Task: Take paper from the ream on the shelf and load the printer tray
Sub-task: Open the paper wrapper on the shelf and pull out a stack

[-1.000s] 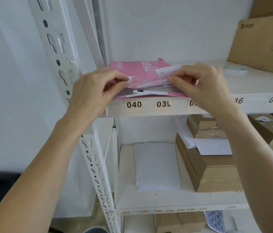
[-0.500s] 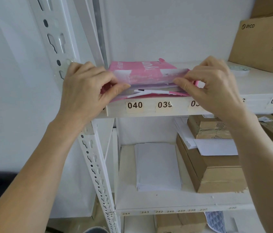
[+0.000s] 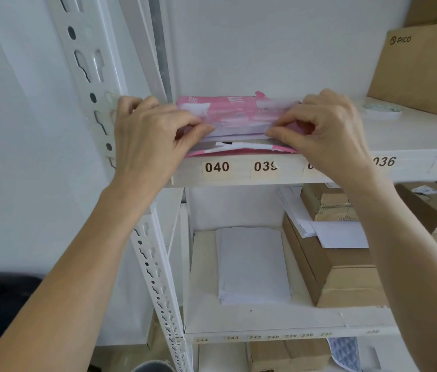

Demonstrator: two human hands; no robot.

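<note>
A ream of white paper in a torn pink wrapper [image 3: 235,114] lies at the left end of the upper white shelf [image 3: 405,135], above labels 040 and 039. My left hand [image 3: 153,138] pinches the wrapper's open front flap at its left corner. At the right corner my right hand [image 3: 325,130] pinches the same flap. The flap is lifted, and the white sheet edges [image 3: 239,136] show beneath it. No printer or tray is in sight.
A white slotted upright [image 3: 88,68] stands just left of my left hand. A PICO cardboard box [image 3: 424,68] and a tape roll [image 3: 382,108] sit on the upper shelf's right. Below, a loose paper stack [image 3: 253,264] and brown boxes [image 3: 338,269] fill the lower shelf.
Both hands have shifted back over the ream, and the pink flap is raised higher, exposing more of the paper edge.
</note>
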